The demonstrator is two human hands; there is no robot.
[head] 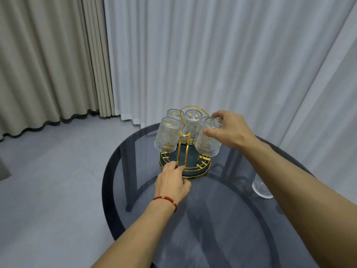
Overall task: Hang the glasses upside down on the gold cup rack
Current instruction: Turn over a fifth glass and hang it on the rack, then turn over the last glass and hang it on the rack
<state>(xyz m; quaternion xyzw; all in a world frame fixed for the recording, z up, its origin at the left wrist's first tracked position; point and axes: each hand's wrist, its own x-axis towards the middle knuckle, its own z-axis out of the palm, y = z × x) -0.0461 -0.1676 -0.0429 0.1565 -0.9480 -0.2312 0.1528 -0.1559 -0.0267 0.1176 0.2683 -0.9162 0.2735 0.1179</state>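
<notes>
- Head view, nearest first: two bare forearms reached in from the bottom edge, the left one wearing a red cord bracelet (166, 201) at the wrist.
- The left hand (172, 181) rested at the 7 o'clock edge of the gold cup rack (183, 151), fingers curled against the rim of its round base; whether they pinched the wire or only pressed on it could not be told. It looked to be steadying the rack.
- The rack stood on a round smoked-glass table (212, 219), toward its far side, with a dark green tray under the gold wire.
- At about 4 o'clock from the rack, well apart from it, one clear glass (261, 187) stood on the table, partly hidden behind the right forearm. Judged from this, it remained to be hung.
- The right hand (230, 129) was closed on the upturned base of the front-right glass (208, 137), thumb and fingers clamped round it. That glass was mouth-down at the rack's 3 o'clock side; whether it was fully seated on its prong was not clear.
- Three more glasses hung upside down without a hand on them: the front-left glass (166, 135) at 9 o'clock, the back-left glass (173, 113) at 11 o'clock, and the centre-back glass (192, 120) at 12 o'clock, under the looped handle.
- As a judgement: the task was mostly done, with three hung, one being set and at least one left.
- Pale curtains (212, 55) hung behind the table.
</notes>
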